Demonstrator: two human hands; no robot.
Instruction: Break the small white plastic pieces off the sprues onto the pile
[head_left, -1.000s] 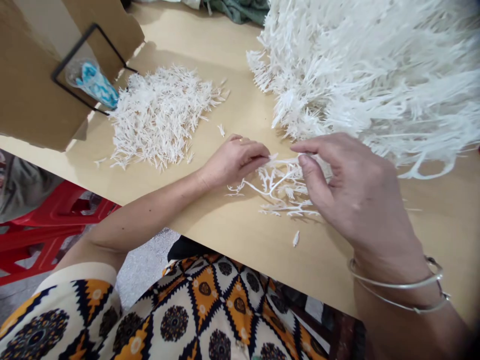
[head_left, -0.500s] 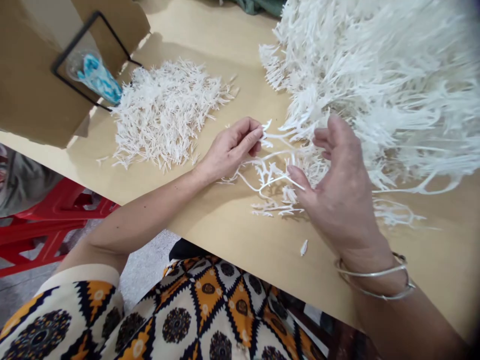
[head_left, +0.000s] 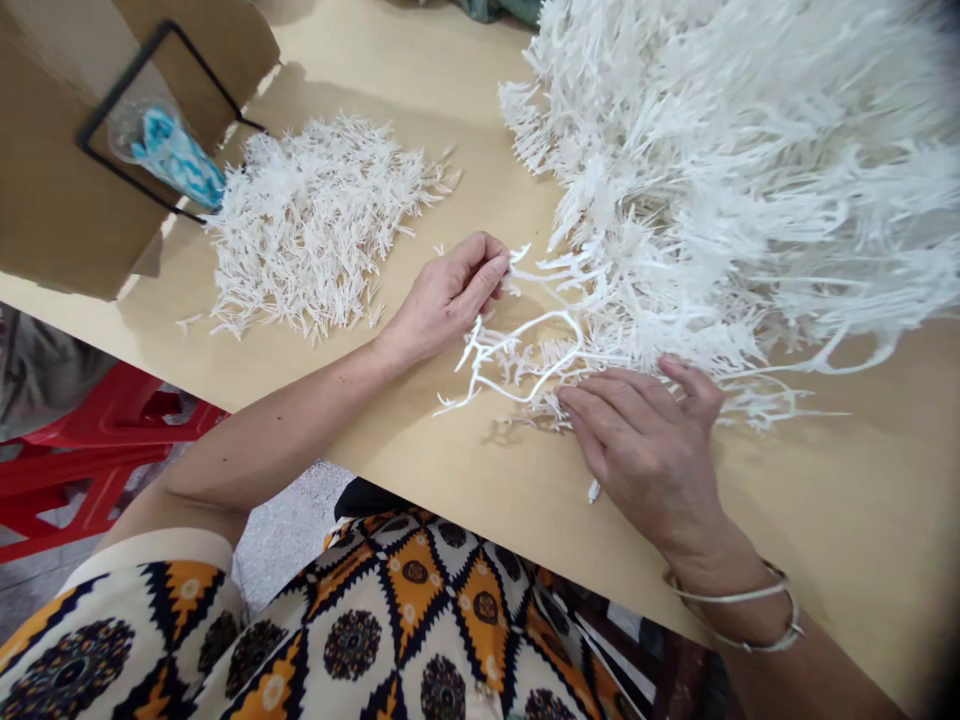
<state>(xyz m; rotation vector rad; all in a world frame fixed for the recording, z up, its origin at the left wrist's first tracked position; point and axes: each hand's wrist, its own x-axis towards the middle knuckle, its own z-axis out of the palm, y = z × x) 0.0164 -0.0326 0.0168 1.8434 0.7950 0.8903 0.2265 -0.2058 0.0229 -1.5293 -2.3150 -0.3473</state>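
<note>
The left hand (head_left: 448, 302) has thumb and forefinger closed in a pinch on one end of a white branched strand (head_left: 525, 368). The right hand (head_left: 646, 452) lies palm down with its fingers (head_left: 600, 400) stretched out flat, pressing the strand's other end against the tabletop (head_left: 465, 480) and gripping nothing. The strand lies between the two hands, right of the left pinch and just beyond the right fingertips. Its long axis runs roughly left to right, and its far side is tangled into the one big heap (head_left: 750, 170). The hands are about equally near it. One smaller pile (head_left: 315, 230) of short bits lies well to the left beside one cardboard box (head_left: 52, 210), and one loose bit (head_left: 593, 490) touches the right hand's edge. Two bangles (head_left: 739, 612) circle the right wrist.
</note>
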